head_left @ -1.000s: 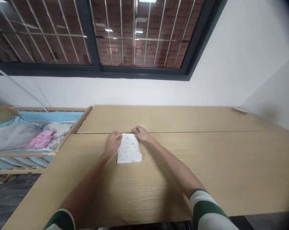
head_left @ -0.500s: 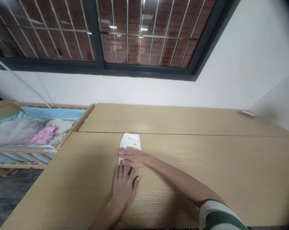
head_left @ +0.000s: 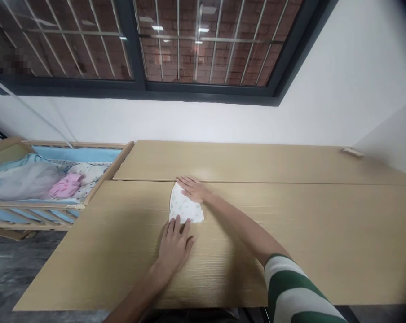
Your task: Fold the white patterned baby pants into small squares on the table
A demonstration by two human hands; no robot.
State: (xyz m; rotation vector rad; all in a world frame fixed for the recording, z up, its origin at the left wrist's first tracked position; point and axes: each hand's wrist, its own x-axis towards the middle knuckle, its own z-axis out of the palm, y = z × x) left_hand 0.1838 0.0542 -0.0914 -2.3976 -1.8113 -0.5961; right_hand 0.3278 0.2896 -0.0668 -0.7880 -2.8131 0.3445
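A small white cloth (head_left: 185, 209) with a faint printed pattern lies flat on the wooden table (head_left: 290, 242); whether it is folded I cannot tell. My right hand (head_left: 193, 189) rests on its far edge, palm down and fingers stretched out. At the near edge, the fingertips of my left hand (head_left: 174, 242) touch the cloth, the fingers spread and the rest of the hand on the tabletop. Neither hand grips anything. Most of the cloth shows between the two hands.
To the left stands a wooden crib (head_left: 118, 161) with blue padding, a pink cloth (head_left: 65, 185) and other bedding inside. Behind the table is a white wall below a barred window (head_left: 209, 92). A small pale object (head_left: 352, 153) lies at the far right corner.
My right hand has moved from the middle of the cloth to its far edge, so more cloth shows. My left hand stays at the near edge. The view has shifted slightly.
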